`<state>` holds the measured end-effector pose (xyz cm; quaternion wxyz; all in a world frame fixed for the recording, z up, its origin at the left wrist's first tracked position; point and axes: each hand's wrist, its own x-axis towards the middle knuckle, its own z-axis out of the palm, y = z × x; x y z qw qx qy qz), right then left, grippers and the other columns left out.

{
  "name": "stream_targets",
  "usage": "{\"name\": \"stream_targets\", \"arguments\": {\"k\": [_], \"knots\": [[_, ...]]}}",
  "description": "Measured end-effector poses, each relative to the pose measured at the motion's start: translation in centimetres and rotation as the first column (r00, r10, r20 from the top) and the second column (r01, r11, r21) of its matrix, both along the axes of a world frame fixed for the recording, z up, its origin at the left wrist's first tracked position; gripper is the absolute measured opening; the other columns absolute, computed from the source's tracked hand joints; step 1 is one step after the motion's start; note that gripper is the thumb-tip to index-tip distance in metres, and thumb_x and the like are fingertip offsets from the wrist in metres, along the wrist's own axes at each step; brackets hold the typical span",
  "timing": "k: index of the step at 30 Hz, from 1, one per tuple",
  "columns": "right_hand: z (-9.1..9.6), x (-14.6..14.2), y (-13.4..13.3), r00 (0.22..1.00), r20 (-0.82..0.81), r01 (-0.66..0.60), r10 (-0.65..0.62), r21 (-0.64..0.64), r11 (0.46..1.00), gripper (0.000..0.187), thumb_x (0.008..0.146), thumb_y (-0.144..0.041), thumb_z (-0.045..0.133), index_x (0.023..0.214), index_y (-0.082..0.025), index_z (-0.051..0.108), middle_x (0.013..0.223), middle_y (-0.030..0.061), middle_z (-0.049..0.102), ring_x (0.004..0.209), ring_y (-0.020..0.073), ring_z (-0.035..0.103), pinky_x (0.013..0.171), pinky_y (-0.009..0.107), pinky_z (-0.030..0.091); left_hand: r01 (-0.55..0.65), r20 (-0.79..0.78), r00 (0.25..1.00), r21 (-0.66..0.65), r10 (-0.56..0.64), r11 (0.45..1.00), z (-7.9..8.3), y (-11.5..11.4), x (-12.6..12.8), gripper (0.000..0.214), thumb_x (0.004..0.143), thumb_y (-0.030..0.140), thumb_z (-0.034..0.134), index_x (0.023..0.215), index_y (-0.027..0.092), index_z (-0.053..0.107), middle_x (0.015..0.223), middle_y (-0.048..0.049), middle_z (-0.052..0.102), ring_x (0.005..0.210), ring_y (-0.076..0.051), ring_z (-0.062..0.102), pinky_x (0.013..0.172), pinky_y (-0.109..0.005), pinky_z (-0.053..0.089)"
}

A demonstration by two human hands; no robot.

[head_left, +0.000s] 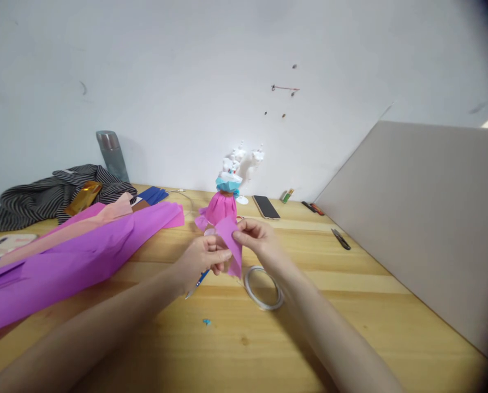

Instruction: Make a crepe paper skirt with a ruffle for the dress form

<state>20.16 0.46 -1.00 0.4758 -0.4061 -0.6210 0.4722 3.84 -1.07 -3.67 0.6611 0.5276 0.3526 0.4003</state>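
A small piece of purple crepe paper [230,240] is stretched between my two hands above the table. My left hand [203,255] pinches its left side, thumb on top. From the right, my right hand [257,238] grips the other edge between thumb and fingers. Just behind the paper stands a figure [222,204] with a white top, a light-blue collar and a pink crepe skirt. Under my left hand lies a blue-handled pointed tool [198,285], partly hidden. A roll of white tape [250,292] rests flat beside my right wrist.
Purple crepe sheets [84,256] spread over the left side, near a striped cloth [27,194] and a grey bottle [113,155]. A phone [266,207] lies at the back; a dark cutter-like tool [341,239] lies right, near a white partition [424,213]. Blue scraps [207,322] lie in front.
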Motion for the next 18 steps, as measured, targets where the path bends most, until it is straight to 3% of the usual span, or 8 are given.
{"name": "stream_targets", "arguments": {"k": [2, 5, 9, 14, 18], "knots": [[0.6, 0.9, 0.2, 0.998, -0.051, -0.022, 0.02, -0.03, 0.999, 0.031, 0.065, -0.041, 0.075, 0.065, -0.017, 0.056, 0.061, -0.0022, 0.054, 0.055, 0.0104, 0.047, 0.054, 0.024, 0.039, 0.035, -0.033, 0.999, -0.058, -0.037, 0.998, 0.2, 0.7, -0.7, 0.025, 0.067, 0.03, 0.069, 0.085, 0.014, 0.063, 0.057, 0.0019, 0.057, 0.049, -0.009, 0.05, 0.049, -0.022, 0.039], [1.5, 2.2, 0.4, 0.988, -0.13, -0.093, 0.078, -0.108, 0.99, 0.034, 0.063, -0.045, 0.077, 0.068, -0.018, 0.057, 0.06, -0.0018, 0.055, 0.053, 0.0111, 0.049, 0.053, 0.025, 0.04, 0.025, -0.098, 0.994, -0.165, -0.042, 0.986, -0.2, 2.1, -1.9, 0.02, 0.062, 0.023, 0.069, 0.078, 0.013, 0.062, 0.06, 0.0002, 0.059, 0.047, -0.008, 0.051, 0.047, -0.022, 0.038], [1.8, 3.0, 0.6, 0.988, -0.136, -0.098, 0.076, -0.155, 0.983, 0.034, 0.063, -0.044, 0.078, 0.072, -0.018, 0.058, 0.053, -0.0043, 0.051, 0.046, 0.01, 0.046, 0.046, 0.023, 0.034, 0.005, -0.119, 0.992, -0.22, -0.032, 0.975, -0.9, 3.7, -3.2, 0.017, 0.061, 0.022, 0.067, 0.073, 0.013, 0.059, 0.057, 0.001, 0.057, 0.042, -0.006, 0.046, 0.044, -0.02, 0.033], [1.5, 3.1, 1.0, 0.994, 0.023, -0.103, 0.108, -0.147, 0.984, 0.033, 0.066, -0.044, 0.075, 0.069, -0.017, 0.057, 0.054, -0.0049, 0.049, 0.045, 0.0072, 0.039, 0.044, 0.022, 0.026, 0.011, -0.132, 0.99, -0.217, -0.04, 0.976, -0.7, 4.0, -3.5, 0.017, 0.063, 0.023, 0.066, 0.073, 0.014, 0.057, 0.057, 0.0021, 0.056, 0.043, -0.004, 0.044, 0.043, -0.018, 0.03], [1.7, 2.7, 0.6, 0.963, 0.189, -0.172, 0.194, -0.128, 0.977, 0.032, 0.071, -0.044, 0.069, 0.065, -0.016, 0.055, 0.056, -0.0052, 0.043, 0.05, 0.0069, 0.035, 0.047, 0.022, 0.023, 0.09, -0.181, 0.976, -0.186, -0.124, 0.979, -1.3, 3.4, -2.8, 0.015, 0.065, 0.023, 0.066, 0.073, 0.013, 0.058, 0.059, 0.001, 0.058, 0.044, -0.006, 0.048, 0.043, -0.019, 0.034]]}}
